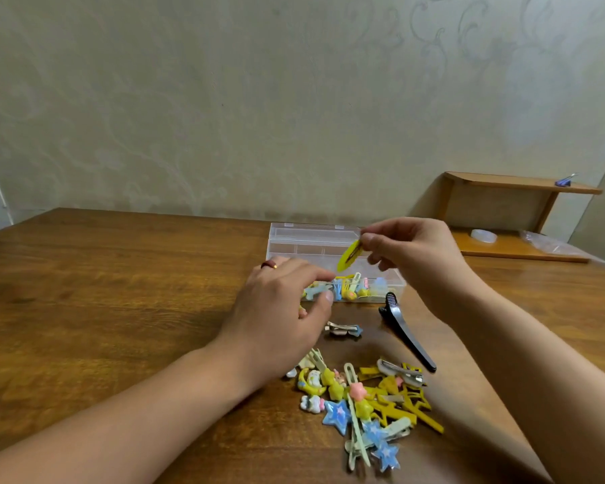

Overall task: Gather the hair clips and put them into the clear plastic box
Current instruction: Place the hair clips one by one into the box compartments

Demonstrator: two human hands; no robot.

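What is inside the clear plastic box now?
The clear plastic box holds several small pastel hair clips at its near side; the left hand covers its near left corner.

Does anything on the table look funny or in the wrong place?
Nothing is broken or spilled. One odd one out: a long black clip lies alone beside the clear plastic box, plain and far bigger than the colourful clips in the pile. The right hand pinches a yellow clip over the box.

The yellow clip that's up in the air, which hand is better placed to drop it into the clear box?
The right hand. It already pinches the yellow clip and hangs directly above the open clear box. The left hand is lower, at the box's near edge, and does not hold that clip.
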